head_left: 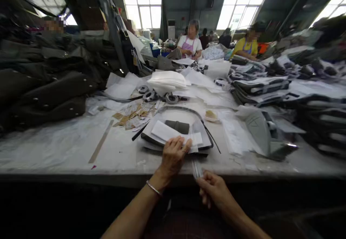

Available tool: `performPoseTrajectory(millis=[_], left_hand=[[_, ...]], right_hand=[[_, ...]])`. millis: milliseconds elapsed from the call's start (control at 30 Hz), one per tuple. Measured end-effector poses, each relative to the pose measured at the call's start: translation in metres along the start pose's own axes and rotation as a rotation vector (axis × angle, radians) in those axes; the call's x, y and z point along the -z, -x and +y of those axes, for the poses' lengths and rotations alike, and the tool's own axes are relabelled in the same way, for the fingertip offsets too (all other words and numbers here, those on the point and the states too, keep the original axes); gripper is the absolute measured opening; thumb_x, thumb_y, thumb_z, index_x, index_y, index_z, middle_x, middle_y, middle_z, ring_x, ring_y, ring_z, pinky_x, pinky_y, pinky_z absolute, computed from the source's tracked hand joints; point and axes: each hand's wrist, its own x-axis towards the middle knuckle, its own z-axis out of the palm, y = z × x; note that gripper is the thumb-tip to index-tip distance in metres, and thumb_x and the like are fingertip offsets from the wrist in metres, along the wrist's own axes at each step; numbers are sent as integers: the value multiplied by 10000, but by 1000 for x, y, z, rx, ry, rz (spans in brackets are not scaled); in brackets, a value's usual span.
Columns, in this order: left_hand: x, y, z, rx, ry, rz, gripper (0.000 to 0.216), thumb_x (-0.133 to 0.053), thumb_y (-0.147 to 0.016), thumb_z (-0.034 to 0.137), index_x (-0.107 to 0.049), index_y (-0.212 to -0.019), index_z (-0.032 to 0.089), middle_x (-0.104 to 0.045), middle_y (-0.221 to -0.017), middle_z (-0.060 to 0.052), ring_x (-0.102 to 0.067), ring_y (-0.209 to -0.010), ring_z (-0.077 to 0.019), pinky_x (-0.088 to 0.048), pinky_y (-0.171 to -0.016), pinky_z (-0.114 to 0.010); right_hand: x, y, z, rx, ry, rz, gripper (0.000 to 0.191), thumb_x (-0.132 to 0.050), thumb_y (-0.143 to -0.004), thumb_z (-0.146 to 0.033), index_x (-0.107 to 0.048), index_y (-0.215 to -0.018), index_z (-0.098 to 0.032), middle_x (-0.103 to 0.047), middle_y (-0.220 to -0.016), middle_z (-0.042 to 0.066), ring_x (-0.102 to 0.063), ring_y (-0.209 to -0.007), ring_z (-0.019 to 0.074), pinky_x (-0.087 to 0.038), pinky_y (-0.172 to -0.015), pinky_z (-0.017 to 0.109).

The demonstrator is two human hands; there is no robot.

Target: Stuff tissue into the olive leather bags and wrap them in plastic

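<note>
We see the right hand at the desk's front edge, thumb and finger closed in a pinch on a clear strip. The strip's long axis runs away from us, up from the pinch toward the layered work, leaning slightly left. The left hand rests palm down on that work, fingers close together and a little bent; we cannot tell whether it grips anything. Of the two, the right hand is nearer the strip and to us, while the left lies farther in, up and to the left of it

Beneath and just beyond the left fingers we find a white folded sheet, set crosswise, with a dark roll behind it. A dark cord arches around both, its loose ends spread to either side on the desk. Farther out we note brown scraps to the left, a small tray to the right, and tape rolls beyond
</note>
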Motion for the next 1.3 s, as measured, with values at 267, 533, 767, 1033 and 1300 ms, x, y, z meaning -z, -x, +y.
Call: performPoseTrajectory(millis=[267, 533, 767, 1033, 1300], left_hand=[[2, 1, 3, -24, -43, 2, 359, -505, -964, 193, -546, -1316, 244, -661, -1208, -70, -578, -1184, -236, -427, -1003, -394], [-3, 2, 2, -25, -38, 5, 396, -508, -961, 190, -513, -1355, 233, -656, -1243, -83, -565, -1223, -244, -413, -1034, -415], [26, -10, 4, -100, -60, -252, 456, -514, -945, 226, -472, -1397, 189, -544, -1408, -116, -507, -1295, -291, -410, -1065, -454], [33, -36, -8, -357, 39, -346, 364, -436, -949, 101, -512, -1300, 41, -566, -1361, -184, -492, -1313, -279, -420, -1077, -420], [23, -29, -17, -116, 595, -301, 244, -562, -946, 226, -574, -1189, 205, -674, -1214, -49, -610, -1162, -173, -366, -1142, -424]], right_hand=[[50, 20, -115, 338, 163, -220, 479, -606, -819, -633, -625, -674, -177, -618, -542, 12, -560, -441, 117, -456, -429, 217], [33, -58, -120, 1068, 729, -91, 103, -626, -911, -218, -724, -888, -199, -720, -890, 54, -654, -866, 184, -519, -844, 321], [44, -77, -89, 1118, 773, -85, 106, -612, -931, -238, -711, -923, -200, -707, -859, 52, -648, -839, 182, -536, -805, 319], [48, -75, -86, 1159, 775, -121, 132, -682, -886, -279, -688, -993, -203, -712, -959, 72, -657, -928, 201, -559, -842, 345], [38, -76, -75, 1364, 803, 64, 100, -648, -902, -214, -673, -998, -215, -737, -966, 63, -679, -979, 203, -573, -879, 372]])
